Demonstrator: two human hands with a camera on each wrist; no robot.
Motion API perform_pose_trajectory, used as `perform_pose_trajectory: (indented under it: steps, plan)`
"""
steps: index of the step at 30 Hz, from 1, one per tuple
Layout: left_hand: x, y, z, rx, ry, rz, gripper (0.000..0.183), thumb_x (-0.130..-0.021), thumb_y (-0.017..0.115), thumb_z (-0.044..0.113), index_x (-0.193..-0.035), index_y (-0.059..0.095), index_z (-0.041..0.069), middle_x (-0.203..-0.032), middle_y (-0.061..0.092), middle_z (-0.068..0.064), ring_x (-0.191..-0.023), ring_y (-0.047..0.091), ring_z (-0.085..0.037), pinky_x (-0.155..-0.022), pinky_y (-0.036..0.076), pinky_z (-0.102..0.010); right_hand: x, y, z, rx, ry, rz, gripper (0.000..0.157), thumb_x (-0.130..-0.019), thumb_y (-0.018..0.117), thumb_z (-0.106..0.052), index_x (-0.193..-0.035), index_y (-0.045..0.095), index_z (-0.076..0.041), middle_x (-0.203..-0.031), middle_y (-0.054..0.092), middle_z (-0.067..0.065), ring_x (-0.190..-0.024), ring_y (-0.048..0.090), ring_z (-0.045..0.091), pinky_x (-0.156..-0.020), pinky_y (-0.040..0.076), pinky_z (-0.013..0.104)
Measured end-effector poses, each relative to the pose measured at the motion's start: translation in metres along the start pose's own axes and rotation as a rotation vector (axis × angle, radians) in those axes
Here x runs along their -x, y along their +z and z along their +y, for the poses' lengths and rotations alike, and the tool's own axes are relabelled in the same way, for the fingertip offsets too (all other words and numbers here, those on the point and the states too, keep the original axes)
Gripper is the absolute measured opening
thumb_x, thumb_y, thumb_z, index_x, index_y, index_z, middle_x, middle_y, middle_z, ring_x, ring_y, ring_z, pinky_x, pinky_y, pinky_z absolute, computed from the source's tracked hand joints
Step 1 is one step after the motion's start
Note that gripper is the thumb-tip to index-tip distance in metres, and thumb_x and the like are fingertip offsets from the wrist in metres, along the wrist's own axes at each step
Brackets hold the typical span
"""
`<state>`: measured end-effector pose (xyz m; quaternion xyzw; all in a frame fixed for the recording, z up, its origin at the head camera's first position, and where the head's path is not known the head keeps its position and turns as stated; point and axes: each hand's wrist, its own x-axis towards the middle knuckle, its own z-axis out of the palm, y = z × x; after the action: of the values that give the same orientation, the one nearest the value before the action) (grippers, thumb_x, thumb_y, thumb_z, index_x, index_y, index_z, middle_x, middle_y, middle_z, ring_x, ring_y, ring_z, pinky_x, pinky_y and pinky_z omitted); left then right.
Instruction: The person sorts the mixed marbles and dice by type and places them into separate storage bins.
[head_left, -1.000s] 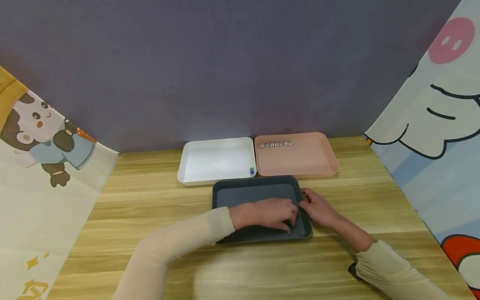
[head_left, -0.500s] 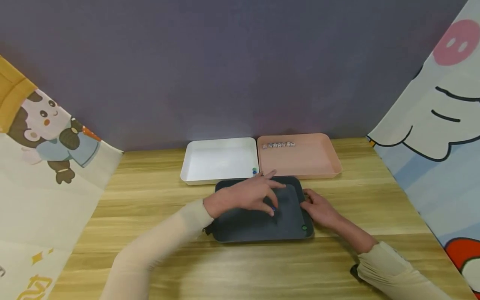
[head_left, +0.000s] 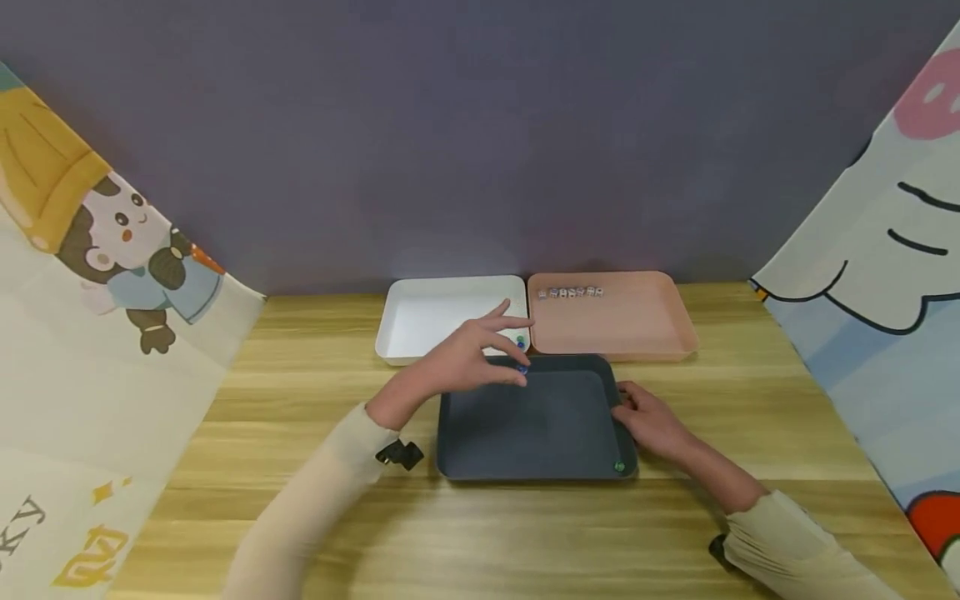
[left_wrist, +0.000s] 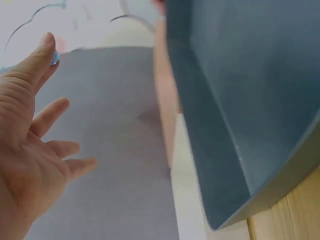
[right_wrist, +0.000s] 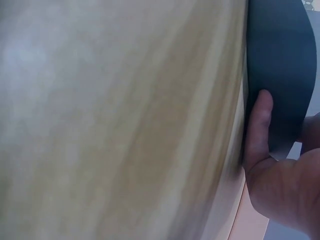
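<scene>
Between thumb and index finger, my left hand pinches a small blue marble, its other fingers spread. It is over the far left of the dark grey tray, near the front right corner of the white tray. My right hand grips the dark tray's right rim; in the right wrist view one finger lies along the outer wall. A green marble lies in the dark tray's near right corner. In the white tray's near right corner are a green and a blue marble, close together.
Beside the white tray is a pink tray with a row of several small white dice along its far left. A grey panel rises behind the wooden table. Printed cartoon panels stand at both sides.
My left hand has lifted from the dark tray's right part and moved left and away toward the white tray with the blue marble. The right hand keeps its grip on the rim.
</scene>
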<state>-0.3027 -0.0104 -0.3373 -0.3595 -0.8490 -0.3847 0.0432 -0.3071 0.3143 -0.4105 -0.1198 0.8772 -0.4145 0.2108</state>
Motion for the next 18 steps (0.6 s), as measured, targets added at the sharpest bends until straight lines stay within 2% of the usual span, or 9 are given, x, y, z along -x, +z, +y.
perform_pose_trajectory:
  steps: [5, 10, 14, 18]
  plan:
    - [0.01, -0.007, 0.002, 0.114, 0.039, 0.215, 0.018, -0.076, 0.084, 0.016, -0.093, 0.079, 0.011, -0.138, 0.054, -0.008, -0.142, 0.026, -0.02, -0.109, 0.031, -0.042, 0.0, -0.001, 0.004, -0.019, 0.004, -0.01, 0.055, -0.099, 0.046, -0.014, -0.145, 0.028, 0.008, -0.099, 0.054, 0.017, -0.062, 0.051, 0.024, -0.058, 0.045, 0.039]
    - [0.015, -0.009, 0.006, 0.112, 0.148, 0.394, 0.023, -0.068, 0.087, 0.003, -0.089, 0.077, 0.002, -0.127, 0.059, -0.02, -0.137, 0.037, -0.029, -0.103, 0.039, -0.043, -0.001, -0.003, 0.003, -0.012, 0.003, -0.009, 0.055, -0.099, 0.047, -0.015, -0.145, 0.028, 0.008, -0.101, 0.053, 0.018, -0.062, 0.051, 0.024, -0.057, 0.045, 0.039]
    - [0.016, -0.011, 0.013, 0.073, 0.273, 0.485, 0.029, -0.062, 0.089, -0.001, -0.088, 0.077, 0.001, -0.12, 0.062, -0.022, -0.132, 0.042, -0.036, -0.096, 0.045, -0.043, -0.001, -0.002, 0.002, -0.017, 0.004, -0.015, 0.054, -0.099, 0.047, -0.015, -0.145, 0.029, 0.008, -0.099, 0.053, 0.017, -0.061, 0.051, 0.024, -0.056, 0.045, 0.039]
    - [0.016, -0.015, 0.019, 0.025, 0.374, 0.547, 0.026, -0.065, 0.09, 0.006, -0.088, 0.077, 0.004, -0.116, 0.063, -0.022, -0.129, 0.044, -0.04, -0.101, 0.041, -0.048, -0.003, 0.0, 0.002, -0.012, 0.008, -0.011, 0.053, -0.098, 0.047, -0.013, -0.144, 0.031, 0.008, -0.099, 0.053, 0.017, -0.063, 0.051, 0.024, -0.057, 0.045, 0.038]
